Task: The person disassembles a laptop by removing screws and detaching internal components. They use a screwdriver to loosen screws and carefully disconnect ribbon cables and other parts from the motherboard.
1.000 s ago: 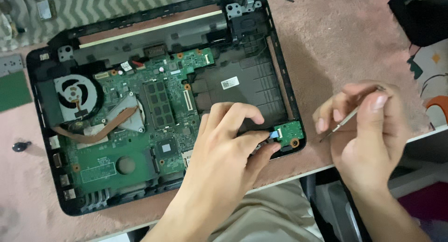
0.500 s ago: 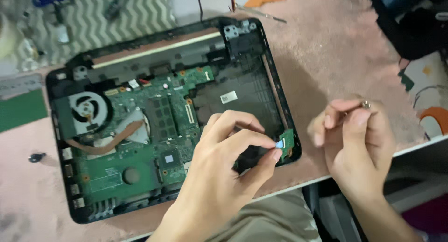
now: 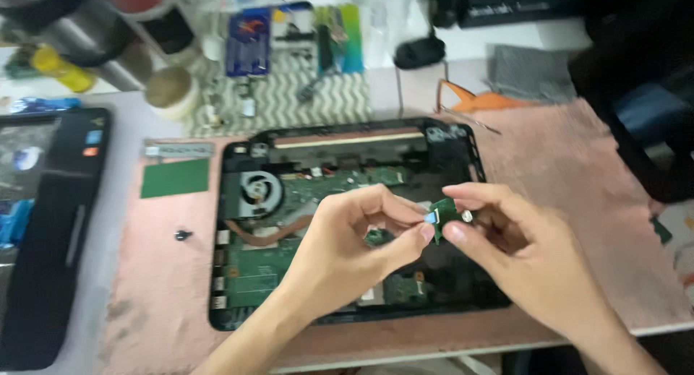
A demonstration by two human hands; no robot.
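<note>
Pinching small green board (image 3: pixel 442 210) between left hand (image 3: pixel 347 248) and right hand (image 3: pixel 517 252) over open laptop (image 3: pixel 470 158); probably easy to fumble onto motherboard.

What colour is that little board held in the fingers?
Green, with a pale blue tab; the small circuit board shows best in the head view.

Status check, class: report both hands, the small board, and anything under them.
Left hand and right hand pinch small green circuit board together. Held above open black laptop base. Nothing blocking.
</note>
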